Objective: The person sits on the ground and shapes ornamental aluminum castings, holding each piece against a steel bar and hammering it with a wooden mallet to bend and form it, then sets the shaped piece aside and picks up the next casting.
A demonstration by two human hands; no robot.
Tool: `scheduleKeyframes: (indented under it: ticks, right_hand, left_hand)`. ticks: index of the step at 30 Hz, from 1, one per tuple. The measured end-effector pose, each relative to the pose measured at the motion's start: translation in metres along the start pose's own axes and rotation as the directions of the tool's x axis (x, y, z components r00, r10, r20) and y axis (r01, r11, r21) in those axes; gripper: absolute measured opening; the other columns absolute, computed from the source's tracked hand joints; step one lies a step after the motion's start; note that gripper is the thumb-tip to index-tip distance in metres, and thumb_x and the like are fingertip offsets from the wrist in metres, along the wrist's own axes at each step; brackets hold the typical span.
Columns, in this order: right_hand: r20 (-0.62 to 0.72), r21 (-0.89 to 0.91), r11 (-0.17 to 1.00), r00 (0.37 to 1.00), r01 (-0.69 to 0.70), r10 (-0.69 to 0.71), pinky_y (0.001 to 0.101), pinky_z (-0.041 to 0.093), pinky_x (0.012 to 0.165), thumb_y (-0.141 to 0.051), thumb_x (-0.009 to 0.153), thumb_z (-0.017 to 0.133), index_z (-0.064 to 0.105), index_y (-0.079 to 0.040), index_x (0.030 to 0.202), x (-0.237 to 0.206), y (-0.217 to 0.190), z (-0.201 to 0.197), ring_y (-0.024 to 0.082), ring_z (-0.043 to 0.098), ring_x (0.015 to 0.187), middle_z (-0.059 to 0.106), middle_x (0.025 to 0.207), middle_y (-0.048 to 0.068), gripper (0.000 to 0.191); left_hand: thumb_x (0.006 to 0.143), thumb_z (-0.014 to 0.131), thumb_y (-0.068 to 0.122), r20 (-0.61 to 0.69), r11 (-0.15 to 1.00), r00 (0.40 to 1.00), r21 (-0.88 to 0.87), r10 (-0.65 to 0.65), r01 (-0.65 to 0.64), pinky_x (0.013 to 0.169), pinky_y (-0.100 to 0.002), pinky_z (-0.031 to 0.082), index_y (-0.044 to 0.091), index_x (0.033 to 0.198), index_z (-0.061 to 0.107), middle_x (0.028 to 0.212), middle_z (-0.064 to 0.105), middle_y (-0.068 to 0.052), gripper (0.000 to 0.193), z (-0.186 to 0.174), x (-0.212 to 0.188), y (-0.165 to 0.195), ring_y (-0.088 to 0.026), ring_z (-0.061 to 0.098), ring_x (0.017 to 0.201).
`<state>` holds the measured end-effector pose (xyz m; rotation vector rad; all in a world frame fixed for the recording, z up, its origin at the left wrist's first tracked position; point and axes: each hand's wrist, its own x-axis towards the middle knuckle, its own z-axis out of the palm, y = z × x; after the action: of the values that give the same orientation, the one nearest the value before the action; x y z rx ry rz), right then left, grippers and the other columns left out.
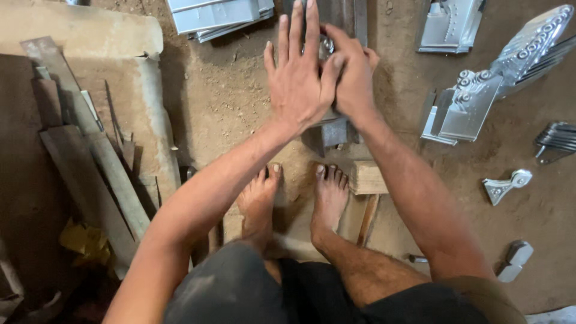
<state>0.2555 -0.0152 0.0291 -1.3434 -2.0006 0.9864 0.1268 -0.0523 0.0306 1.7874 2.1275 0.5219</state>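
Right under both hands sits a small shiny metal piece (326, 47), only a rounded gleam of it visible between the fingers, resting on top of a grey metal block (333, 132) that stands on the dirt floor (228, 102) ahead of the person's bare feet (294, 198). The right hand (354, 75) has its grip curled over the piece, fingers bent around it; whether they truly clamp it cannot be told. The left hand (300, 72) is released, flat and spread wide, its palm side pressed against the right hand's fingers and its fingertips reaching past the piece.

Just beside the right foot lies a small wooden block (367, 178). Farther right on the floor are embossed silvery sheet-metal brackets (474, 102) and a small ornate cast piece (506, 186). A stack of flat metal sheets (219, 15) lies at the top, and worn wooden planks (96, 156) lean along the left.
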Motion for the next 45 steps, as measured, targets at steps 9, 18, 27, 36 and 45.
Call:
scheduleKeyframes:
  ticks: [9, 18, 27, 36, 45]
  right_hand:
    - [0.126, -0.339, 0.941, 0.992, 0.020, 0.025, 0.0550, 0.014, 0.122, -0.051, 0.113, 0.042, 0.035, -0.011, 0.165, 0.009, -0.012, 0.003, 0.030, 0.028, 0.157, 0.037, 0.169, 0.015, 0.066]
    - [0.114, 0.028, 0.999, 0.993, -0.043, 0.039, 0.0600, -0.004, 0.132, -0.072, 0.108, 0.023, 0.022, -0.010, 0.169, 0.007, 0.016, 0.028, 0.031, 0.011, 0.163, 0.019, 0.177, 0.012, 0.087]
    - [-0.073, 0.024, 1.000, 0.997, 0.011, -0.009, 0.0429, 0.025, 0.131, -0.044, 0.112, 0.047, 0.036, -0.010, 0.164, -0.019, 0.022, 0.009, 0.028, 0.035, 0.160, 0.040, 0.171, 0.010, 0.063]
    - [-0.419, -0.367, 0.829, 0.871, -0.421, 0.257, 0.0529, 0.038, 0.112, -0.018, 0.086, 0.082, 0.038, 0.007, 0.144, -0.315, 0.021, -0.014, 0.043, 0.048, 0.127, 0.050, 0.134, 0.027, 0.077]
    - [-0.111, -0.216, 0.386, 0.415, -0.897, 0.903, 0.0465, 0.054, 0.072, -0.022, 0.095, 0.070, 0.051, -0.007, 0.142, -0.348, 0.004, -0.062, 0.030, 0.065, 0.078, 0.068, 0.093, 0.019, 0.054]
  left_hand:
    - [0.111, 0.038, 0.067, -0.006, 0.902, 0.998, -0.428, 0.068, -0.064, 0.126, -0.051, 0.030, 0.003, 0.167, 0.001, 0.173, 0.002, -0.024, 0.093, 0.001, 0.002, -0.017, -0.037, 0.018, 0.163]
    - [0.109, 0.028, 0.068, -0.048, 0.738, 0.994, -0.666, 0.100, -0.106, 0.130, -0.047, 0.013, 0.009, 0.168, -0.006, 0.174, -0.006, -0.016, 0.091, 0.050, -0.004, -0.039, -0.032, 0.005, 0.162]
    - [0.110, 0.048, 0.059, 0.010, 0.735, 0.992, -0.673, 0.127, -0.088, 0.136, -0.051, 0.013, 0.005, 0.166, 0.006, 0.175, 0.009, -0.015, 0.088, 0.047, -0.001, -0.062, -0.030, 0.013, 0.164]
    - [0.089, 0.090, 0.048, 0.183, 0.579, 0.922, -0.814, 0.342, -0.053, 0.138, -0.052, 0.026, 0.026, 0.172, 0.010, 0.179, 0.022, -0.018, 0.117, -0.001, -0.029, -0.096, -0.036, 0.024, 0.167]
    - [0.076, 0.098, 0.035, 0.194, 0.630, 0.952, -0.776, 0.236, 0.002, 0.126, -0.043, 0.047, 0.039, 0.165, 0.030, 0.159, 0.043, -0.015, 0.112, -0.006, -0.035, -0.076, -0.031, 0.049, 0.147]
